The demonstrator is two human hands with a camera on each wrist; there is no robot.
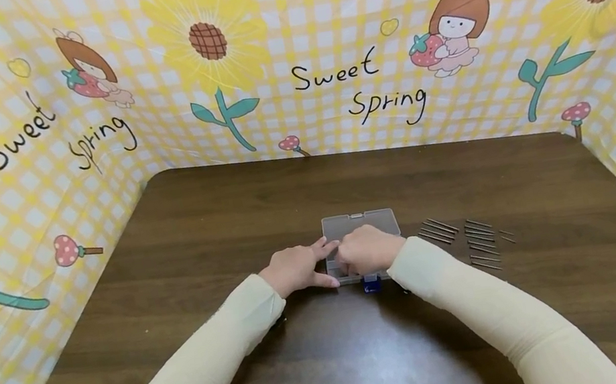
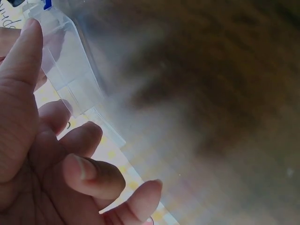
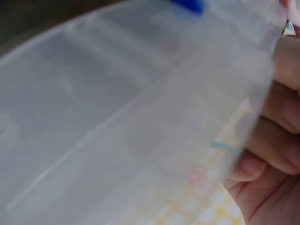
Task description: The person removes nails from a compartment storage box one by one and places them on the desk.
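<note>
A clear plastic box (image 1: pixel 333 268) stands on the table with its lid (image 1: pixel 357 220) raised at the back. A blue tag or clasp (image 1: pixel 371 286) shows at its front. My left hand (image 1: pixel 296 268) holds the box's left end, thumb at the front corner and forefinger toward the back; in the left wrist view its other fingers (image 2: pixel 96 180) curl loosely. The right hand (image 1: pixel 368 250) reaches over the box with bent fingers pointing down into it. In the right wrist view the blurred box wall (image 3: pixel 117 117) hides its fingertips, so anything pinched there cannot be seen.
To the right of the box, several thin dark nail-like pieces (image 1: pixel 439 231) lie in a slanted row. Another column of them (image 1: pixel 481 241) lies farther right, with smaller bits (image 1: pixel 507 235) beside it. A checked cloth (image 1: pixel 329 100) stands around the brown table (image 1: pixel 261 206).
</note>
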